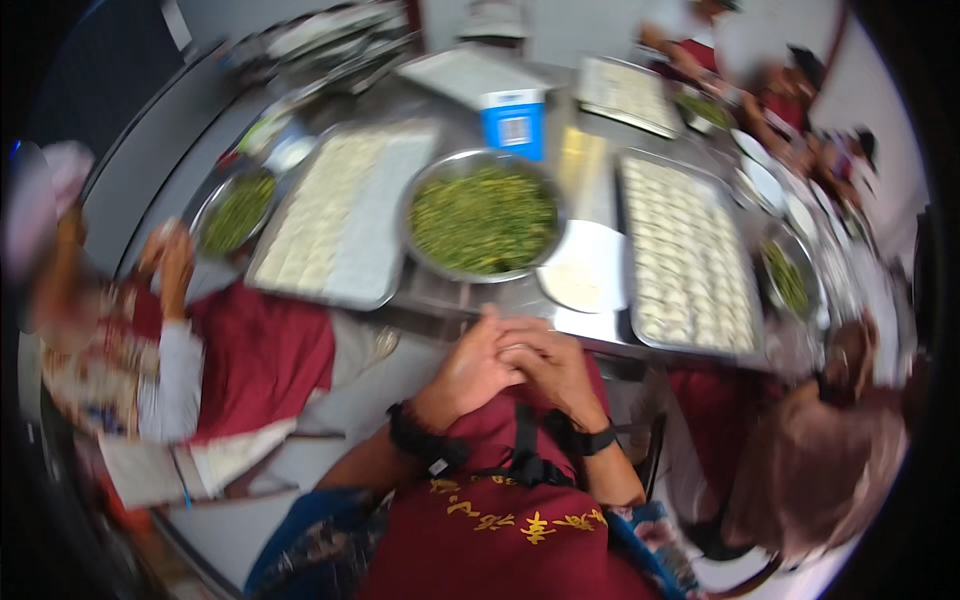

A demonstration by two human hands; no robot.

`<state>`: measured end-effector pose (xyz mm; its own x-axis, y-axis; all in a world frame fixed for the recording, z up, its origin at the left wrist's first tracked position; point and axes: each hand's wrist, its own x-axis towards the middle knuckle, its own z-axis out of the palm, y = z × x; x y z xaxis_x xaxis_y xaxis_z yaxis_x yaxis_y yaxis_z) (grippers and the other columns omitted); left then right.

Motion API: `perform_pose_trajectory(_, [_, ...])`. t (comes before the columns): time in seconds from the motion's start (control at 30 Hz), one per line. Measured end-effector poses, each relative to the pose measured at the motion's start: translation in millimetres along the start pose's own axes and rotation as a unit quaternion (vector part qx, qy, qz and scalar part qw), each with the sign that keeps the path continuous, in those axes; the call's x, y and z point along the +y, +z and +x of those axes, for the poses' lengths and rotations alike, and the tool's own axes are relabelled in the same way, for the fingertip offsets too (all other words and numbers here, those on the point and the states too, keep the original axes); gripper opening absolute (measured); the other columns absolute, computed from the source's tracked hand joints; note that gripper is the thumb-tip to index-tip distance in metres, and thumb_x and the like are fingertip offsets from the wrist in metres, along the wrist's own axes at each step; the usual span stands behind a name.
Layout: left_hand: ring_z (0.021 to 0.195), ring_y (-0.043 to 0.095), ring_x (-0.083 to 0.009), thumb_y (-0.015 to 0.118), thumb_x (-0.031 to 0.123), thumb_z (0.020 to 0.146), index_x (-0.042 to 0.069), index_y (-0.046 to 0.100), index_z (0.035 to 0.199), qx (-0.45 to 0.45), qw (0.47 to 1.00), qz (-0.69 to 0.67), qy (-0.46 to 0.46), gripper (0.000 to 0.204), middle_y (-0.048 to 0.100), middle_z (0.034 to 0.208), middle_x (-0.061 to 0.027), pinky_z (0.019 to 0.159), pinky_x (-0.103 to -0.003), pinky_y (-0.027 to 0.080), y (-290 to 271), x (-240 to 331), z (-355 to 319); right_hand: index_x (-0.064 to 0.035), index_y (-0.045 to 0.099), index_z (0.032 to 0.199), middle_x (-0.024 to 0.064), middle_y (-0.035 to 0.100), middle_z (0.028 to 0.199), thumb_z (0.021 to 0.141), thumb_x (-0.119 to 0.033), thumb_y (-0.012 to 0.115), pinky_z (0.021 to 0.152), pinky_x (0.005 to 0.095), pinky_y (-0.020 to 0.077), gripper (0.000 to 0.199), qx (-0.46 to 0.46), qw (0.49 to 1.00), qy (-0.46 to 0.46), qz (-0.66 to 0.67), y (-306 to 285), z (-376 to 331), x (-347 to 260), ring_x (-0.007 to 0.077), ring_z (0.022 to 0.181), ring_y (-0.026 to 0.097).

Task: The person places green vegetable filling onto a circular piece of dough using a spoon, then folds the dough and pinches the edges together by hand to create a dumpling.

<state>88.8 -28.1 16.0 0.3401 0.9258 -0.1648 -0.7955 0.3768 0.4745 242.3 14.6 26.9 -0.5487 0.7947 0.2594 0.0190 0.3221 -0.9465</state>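
Both my hands are pressed together in front of my dark red apron, just short of the table edge. My left hand (465, 370) is closed against the right, its fingertips pointing up. Over it curls my right hand (553, 362), fingers bent and pressed together. Whatever lies between the palms, if anything, is hidden. Closest to them on the steel table are a large metal bowl (410, 232) of chopped green filling (483, 220) and a white plate (606, 250) with what look like pale, flat wrappers (572, 288).
Left of the bowl lies a tray (375, 225) with rows of pale dumplings; another full tray (690, 255) is on the right. A blue sign card (514, 125) stands behind the bowl. People in red aprons sit close on both sides, with smaller filling bowls (236, 212).
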Motion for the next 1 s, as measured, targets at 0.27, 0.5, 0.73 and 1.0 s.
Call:
perform_pose_trajectory(0.27, [0.096,0.056,-0.0143,0.037,0.056,0.101,0.01,0.054,0.116,-0.032,0.999,-0.024,0.018,0.052,0.058,0.101,-0.0004,0.086,-0.04,0.047,-3,-21,13,0.0065,0.07,0.097,0.017,0.063,0.124,0.082,0.007,0.059,0.105,0.0332,0.0395,0.018,0.02,0.997,0.071,0.019,-8,-10,4,0.0269,0.126,0.053])
perform_pose_trajectory(0.5, [0.093,0.057,-0.0221,0.04,0.062,0.098,-0.001,0.052,0.108,0.041,0.99,-0.118,0.059,0.065,0.056,0.101,-0.0085,0.088,-0.051,0.049,-5,-30,33,0.0058,0.069,0.108,0.0207,0.062,0.126,0.084,0.005,0.062,0.109,0.0386,0.0373,0.026,0.048,0.997,0.061,0.031,-14,-2,9,0.0316,0.133,0.047])
perform_pose_trajectory(0.73, [0.087,0.057,-0.0144,0.055,0.044,0.098,0.011,0.057,0.108,-0.058,0.98,-0.177,0.067,0.035,0.06,0.096,-0.0005,0.073,-0.034,0.047,-9,-46,40,0.0061,0.069,0.108,0.0221,0.059,0.131,0.093,-0.008,0.059,0.104,0.0378,0.042,0.023,0.111,0.99,0.091,-0.004,-24,-14,22,0.0301,0.126,0.053])
perform_pose_trajectory(1.0, [0.119,0.054,-0.0291,0.035,0.048,0.104,-0.007,0.043,0.131,0.047,0.999,-0.014,0.018,0.062,0.053,0.129,-0.0199,0.105,-0.049,0.041,18,3,31,-0.0001,0.071,0.111,0.0154,0.065,0.125,0.085,0.0,0.068,0.105,0.0326,0.0423,0.027,0.066,0.997,-0.023,-0.02,-29,3,18,0.0255,0.131,0.05])
